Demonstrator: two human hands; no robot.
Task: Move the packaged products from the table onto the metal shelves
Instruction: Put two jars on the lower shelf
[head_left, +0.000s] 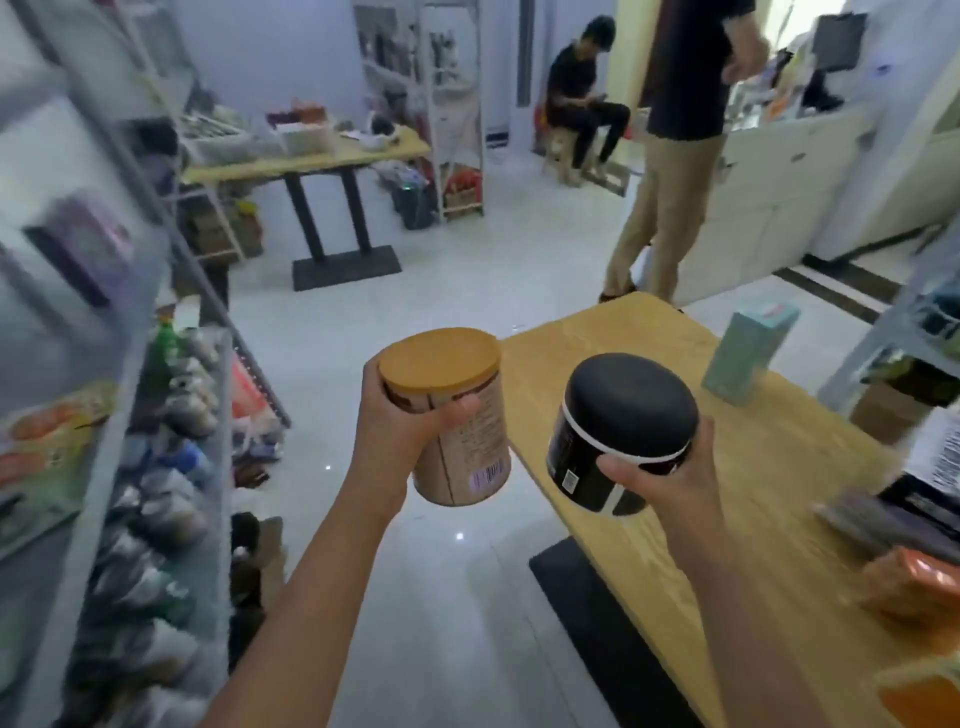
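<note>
My left hand (400, 431) grips a tan can with a brown-orange lid (457, 410), held over the floor between the shelves and the table. My right hand (670, 478) grips a black tub with a white band (618, 426), held above the near left edge of the wooden table (769, 452). On the table stand a teal box (748, 353) at the far side and orange packets (914, 582) and a dark packet (883, 525) at the near right. The metal shelves (171, 467) run down the left side, blurred, with several packaged goods on them.
A person in tan trousers (660, 192) stands beyond the table's far end; another sits at the back (582, 98). A second wooden table (311, 156) with clutter stands at the back left. White tiled floor (415, 291) lies between. Another shelf frame (893, 332) is at the right.
</note>
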